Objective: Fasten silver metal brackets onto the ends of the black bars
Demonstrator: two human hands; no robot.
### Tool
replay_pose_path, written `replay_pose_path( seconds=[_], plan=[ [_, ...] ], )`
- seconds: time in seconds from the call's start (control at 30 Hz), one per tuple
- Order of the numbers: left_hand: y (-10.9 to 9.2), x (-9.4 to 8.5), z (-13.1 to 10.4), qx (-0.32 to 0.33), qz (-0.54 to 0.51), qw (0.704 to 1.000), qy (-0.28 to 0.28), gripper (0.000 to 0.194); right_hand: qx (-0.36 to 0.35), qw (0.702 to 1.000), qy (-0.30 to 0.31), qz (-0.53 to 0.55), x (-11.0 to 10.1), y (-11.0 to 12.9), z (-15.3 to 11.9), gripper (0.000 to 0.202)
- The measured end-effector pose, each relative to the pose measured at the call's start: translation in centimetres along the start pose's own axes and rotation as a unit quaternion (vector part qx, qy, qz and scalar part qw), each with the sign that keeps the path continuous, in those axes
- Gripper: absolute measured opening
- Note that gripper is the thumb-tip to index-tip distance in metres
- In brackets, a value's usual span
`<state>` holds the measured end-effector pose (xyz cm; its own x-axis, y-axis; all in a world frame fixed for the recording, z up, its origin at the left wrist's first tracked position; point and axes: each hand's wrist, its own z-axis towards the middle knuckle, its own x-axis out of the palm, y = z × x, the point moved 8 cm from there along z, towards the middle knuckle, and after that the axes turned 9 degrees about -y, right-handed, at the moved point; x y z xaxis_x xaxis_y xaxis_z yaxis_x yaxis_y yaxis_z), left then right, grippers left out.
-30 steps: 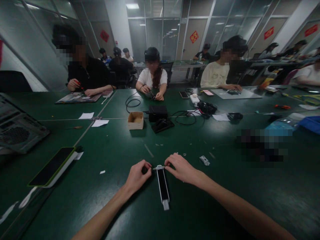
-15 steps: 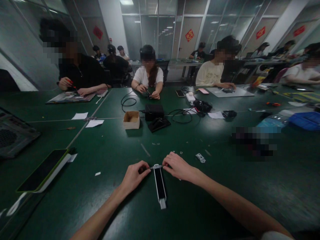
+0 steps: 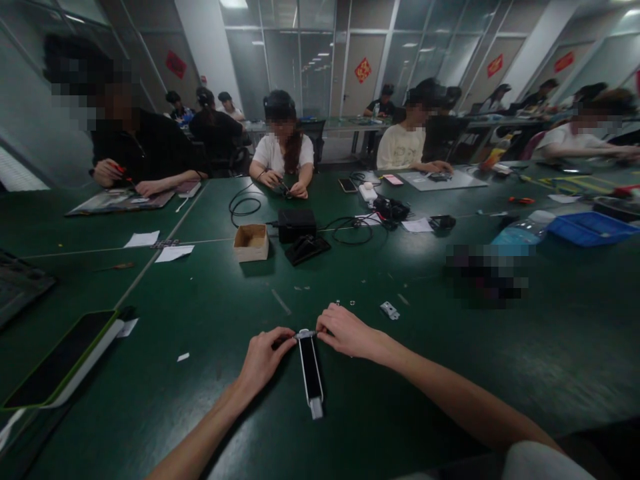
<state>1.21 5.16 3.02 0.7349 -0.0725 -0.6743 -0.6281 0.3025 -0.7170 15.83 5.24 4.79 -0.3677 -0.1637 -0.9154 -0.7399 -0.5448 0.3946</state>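
Note:
A long narrow device point(image 3: 311, 370) with a black middle and white edges lies on the green table point(image 3: 200, 413), its grey end towards me. Across its far end runs a small metal crosspiece point(image 3: 305, 333). My left hand point(image 3: 265, 357) pinches the left tip of this crosspiece between thumb and fingers. At the right tip, the fingers of my right hand point(image 3: 345, 331) are closed on it. Beyond my right hand lie a small metal bracket point(image 3: 389, 310) and a tiny ring point(image 3: 353, 303).
A cardboard box point(image 3: 251, 243), a black box point(image 3: 297, 225) and cables stand ahead. To the left lies a green-edged phone point(image 3: 63, 360); a bottle point(image 3: 525, 230) and a blue tray point(image 3: 593, 228) are at right. Several people sit across the table.
The view has turned slightly right, so the surroundings sit further left in the picture. Both my hands stay at the ends of the crosspiece.

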Motion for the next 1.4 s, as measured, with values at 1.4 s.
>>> replay_pose_path(
  seconds=[1.4],
  plan=[
    [-1.6, -2.3, -0.6, 0.105, -0.001, 0.985, -0.134, 0.014, 0.062, 0.997, -0.008, 0.050, -3.0, -2.5, -0.2, 0.017]
  ],
)
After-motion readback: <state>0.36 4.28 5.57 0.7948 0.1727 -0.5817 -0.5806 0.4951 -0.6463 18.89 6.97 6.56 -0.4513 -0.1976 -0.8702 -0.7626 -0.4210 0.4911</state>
